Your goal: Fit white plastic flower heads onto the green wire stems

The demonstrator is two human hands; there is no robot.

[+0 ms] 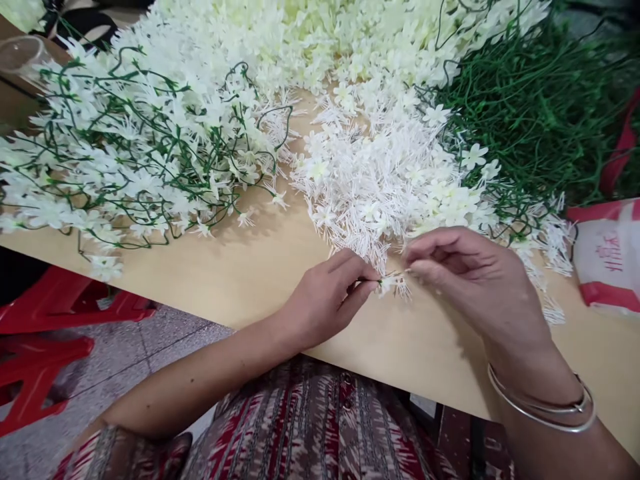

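Note:
Above the front part of the table, my left hand (333, 297) pinches the green stem of a small artificial flower (389, 285) between thumb and forefinger. White petals and thin white stamens stick out to the right of that grip. Just beside them, my right hand (473, 283) has its thumb and forefinger brought together at the stamen tips; whatever is between them is too small to make out. Directly beyond both hands lies a loose heap of white stamen pieces (370, 177) mixed with pale petals.
Assembled white flowers on green stems (150, 147) are piled at left. Pale petals (300, 33) cover the back. Bare green stems (540, 107) are heaped at right, near a red-and-white packet (607, 257). A clear cup (23, 57) stands far left; red stools (65, 300) are below the edge.

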